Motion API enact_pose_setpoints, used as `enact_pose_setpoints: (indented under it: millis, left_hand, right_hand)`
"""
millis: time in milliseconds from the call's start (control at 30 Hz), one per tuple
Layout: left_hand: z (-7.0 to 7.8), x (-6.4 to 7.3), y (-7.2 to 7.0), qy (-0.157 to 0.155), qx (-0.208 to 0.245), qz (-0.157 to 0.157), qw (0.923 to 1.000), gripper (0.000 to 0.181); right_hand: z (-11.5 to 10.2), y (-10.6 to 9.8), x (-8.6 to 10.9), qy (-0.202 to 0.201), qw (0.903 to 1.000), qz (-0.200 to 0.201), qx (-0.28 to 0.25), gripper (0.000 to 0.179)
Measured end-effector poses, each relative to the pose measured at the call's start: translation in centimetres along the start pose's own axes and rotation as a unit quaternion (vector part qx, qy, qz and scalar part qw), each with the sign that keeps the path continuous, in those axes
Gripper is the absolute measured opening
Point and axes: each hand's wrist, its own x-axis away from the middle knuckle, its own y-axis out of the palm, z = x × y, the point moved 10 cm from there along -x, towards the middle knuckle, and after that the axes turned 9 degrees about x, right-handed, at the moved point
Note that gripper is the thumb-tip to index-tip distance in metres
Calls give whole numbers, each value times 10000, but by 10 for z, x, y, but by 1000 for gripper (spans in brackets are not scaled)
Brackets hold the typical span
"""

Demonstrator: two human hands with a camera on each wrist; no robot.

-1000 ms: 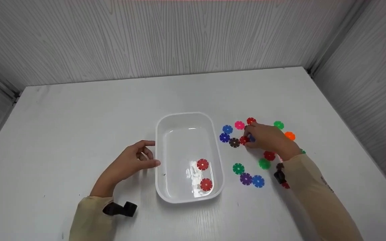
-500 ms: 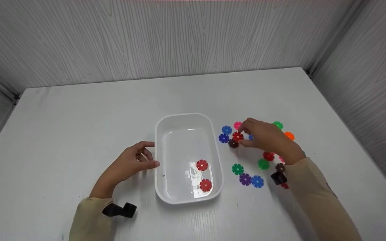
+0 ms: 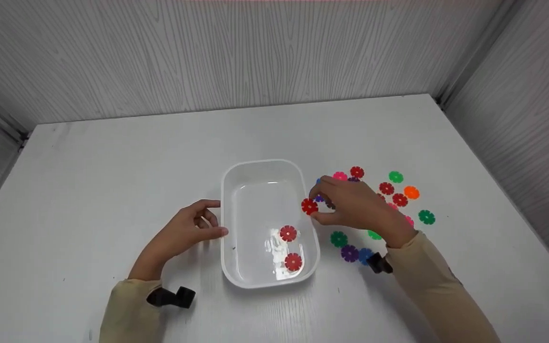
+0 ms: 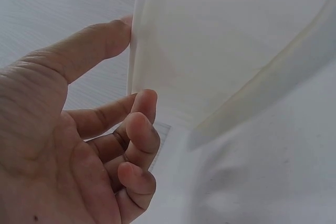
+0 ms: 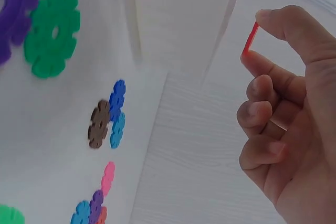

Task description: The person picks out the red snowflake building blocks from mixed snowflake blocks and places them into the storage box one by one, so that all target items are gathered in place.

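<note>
My right hand (image 3: 350, 202) pinches a red notched plastic building disc (image 3: 309, 206) between thumb and index fingertip, at the right rim of a white rectangular tub (image 3: 310, 238). Edge-on, the red disc (image 5: 250, 39) shows as a thin strip in the right wrist view, the other fingers loosely curled below. On the tub's left side, my left hand (image 3: 191, 226) touches the wall with thumb tip and index fingertip. Up close in the left wrist view, the thumb of that hand (image 4: 68, 129) meets the tub's edge (image 4: 135, 51). Two red discs (image 3: 288, 233) lie inside the tub.
Right of the tub, loose discs of several colours lie on the white table, among them a green disc (image 3: 339, 239), a purple disc (image 3: 350, 253) and an orange disc (image 3: 411, 192). Some hide under the right hand. A grey wood-grain panel (image 3: 255, 57) rises behind the table.
The right hand has taken the red disc from among the others and moved left with it to the tub's rim. The left hand and tub have stayed put.
</note>
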Motion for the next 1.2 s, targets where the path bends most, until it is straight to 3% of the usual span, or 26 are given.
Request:
enact_pose_setpoints:
  millis: [267,600,933,1200]
  left_hand:
    - [-2,-1,0,-58,-25,25,10000,66]
    - [0,-3,3,-36,0,0,10000,66]
    - [-1,-6,4,-16,-4,23,10000,65]
    - [-1,-5,5,-17,39,26,10000,64]
  right_hand:
    - [-39,12,-4,-298,9987,-282,-318,44]
    - [-75,14,2,-1187,9929,66,31,36]
    - [-92,20,3,-1492,9887,64,-125,37]
    - [-90,15,2,-1447,9889,196,-274,48]
